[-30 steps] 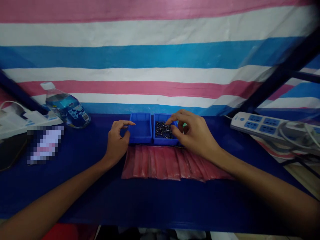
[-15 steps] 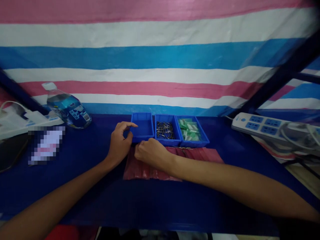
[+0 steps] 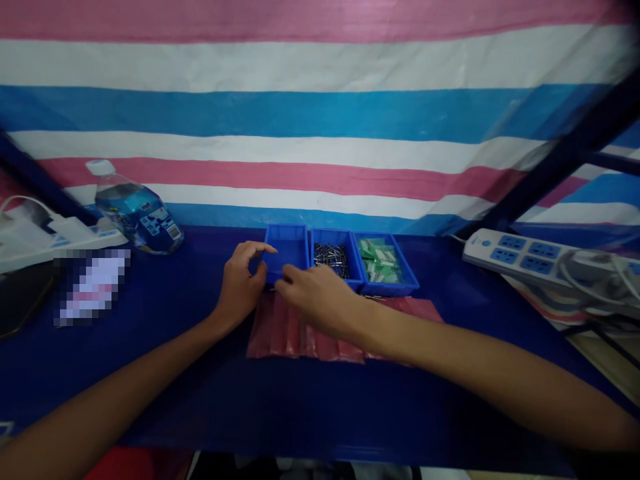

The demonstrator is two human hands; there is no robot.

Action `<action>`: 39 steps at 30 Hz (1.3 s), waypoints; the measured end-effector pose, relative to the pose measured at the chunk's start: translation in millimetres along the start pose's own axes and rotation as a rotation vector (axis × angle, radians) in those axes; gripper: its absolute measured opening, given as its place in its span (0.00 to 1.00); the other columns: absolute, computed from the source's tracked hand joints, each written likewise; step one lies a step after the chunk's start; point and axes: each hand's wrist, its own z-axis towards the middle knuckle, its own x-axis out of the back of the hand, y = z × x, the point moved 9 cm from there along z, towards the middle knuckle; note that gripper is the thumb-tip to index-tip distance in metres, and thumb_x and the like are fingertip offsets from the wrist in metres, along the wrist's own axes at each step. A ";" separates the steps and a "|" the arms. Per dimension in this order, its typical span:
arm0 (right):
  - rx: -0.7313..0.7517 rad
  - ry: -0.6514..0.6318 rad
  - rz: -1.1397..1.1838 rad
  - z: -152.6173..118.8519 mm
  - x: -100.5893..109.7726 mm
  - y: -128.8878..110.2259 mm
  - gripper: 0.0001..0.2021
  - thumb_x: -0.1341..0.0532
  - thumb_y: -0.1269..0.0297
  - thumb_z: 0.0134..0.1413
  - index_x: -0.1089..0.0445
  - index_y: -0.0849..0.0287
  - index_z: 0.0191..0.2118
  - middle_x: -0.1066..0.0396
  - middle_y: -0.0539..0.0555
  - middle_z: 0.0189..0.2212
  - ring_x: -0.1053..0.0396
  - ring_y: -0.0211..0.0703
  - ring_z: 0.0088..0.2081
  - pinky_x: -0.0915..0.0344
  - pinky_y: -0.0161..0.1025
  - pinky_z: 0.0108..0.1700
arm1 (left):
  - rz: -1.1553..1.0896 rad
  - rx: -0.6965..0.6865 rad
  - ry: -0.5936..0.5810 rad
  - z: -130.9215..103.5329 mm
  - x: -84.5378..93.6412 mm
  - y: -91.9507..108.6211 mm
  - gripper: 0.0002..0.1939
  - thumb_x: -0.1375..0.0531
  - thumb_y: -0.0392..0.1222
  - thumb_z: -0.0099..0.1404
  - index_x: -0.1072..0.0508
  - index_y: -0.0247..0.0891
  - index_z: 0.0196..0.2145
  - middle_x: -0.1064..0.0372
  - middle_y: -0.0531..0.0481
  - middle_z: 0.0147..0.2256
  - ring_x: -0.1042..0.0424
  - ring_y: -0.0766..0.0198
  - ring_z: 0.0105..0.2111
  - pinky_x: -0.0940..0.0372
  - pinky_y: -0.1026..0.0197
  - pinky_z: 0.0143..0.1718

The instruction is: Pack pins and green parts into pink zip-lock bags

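Pink plastic sleeves (image 3: 300,330) lie on a dark blue table (image 3: 320,400) before three blue bins (image 3: 340,260), backed by a striped tarp (image 3: 320,113). Right hand (image 3: 320,300) rests on them, fingers curled, hold unclear. Left hand (image 3: 240,283), half open, touches the empty left bin (image 3: 287,257).

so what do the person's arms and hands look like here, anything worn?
Both are bare: the left hand and right hand show no gloves, and I can make out no rings. Both forearms are uncovered right down to the bottom edge of the picture, with no sleeve, watch, band, marking or cable in sight. Fingers look slim. Detail is soft, so small things could be missed.
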 end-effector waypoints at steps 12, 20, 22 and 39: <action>-0.553 0.474 0.556 -101.7 66.3 114.2 0.10 0.42 0.68 0.58 0.22 0.58 0.40 0.20 0.52 0.35 0.31 0.36 0.24 0.37 0.36 0.28 | 0.017 -0.092 -0.016 2.0 -1.4 14.9 0.20 0.49 0.21 0.57 0.26 0.39 0.39 0.28 0.50 0.44 0.29 0.61 0.47 0.32 0.51 0.51; -0.359 -0.122 -0.169 -118.4 -9.5 62.1 0.11 0.43 0.78 0.58 0.26 0.61 0.40 0.23 0.56 0.35 0.26 0.46 0.29 0.49 0.40 0.24 | 0.229 -0.325 -0.099 -4.8 -15.5 51.6 0.16 0.46 0.27 0.67 0.25 0.41 0.46 0.31 0.48 0.53 0.36 0.56 0.56 0.37 0.44 0.59; -0.324 -0.171 -0.229 -113.9 -22.0 55.8 0.12 0.44 0.80 0.57 0.27 0.63 0.42 0.24 0.58 0.37 0.25 0.48 0.30 0.50 0.41 0.24 | 0.209 -0.426 -0.224 -11.5 -32.9 62.3 0.16 0.45 0.32 0.69 0.28 0.41 0.52 0.34 0.46 0.57 0.36 0.56 0.58 0.36 0.45 0.59; -0.217 -0.142 -0.253 -103.8 -29.8 44.5 0.12 0.43 0.80 0.58 0.28 0.66 0.45 0.26 0.60 0.38 0.26 0.49 0.32 0.41 0.41 0.24 | 0.142 -0.706 -0.236 -23.9 -51.3 78.5 0.12 0.42 0.26 0.67 0.27 0.35 0.47 0.25 0.46 0.48 0.28 0.60 0.49 0.27 0.52 0.49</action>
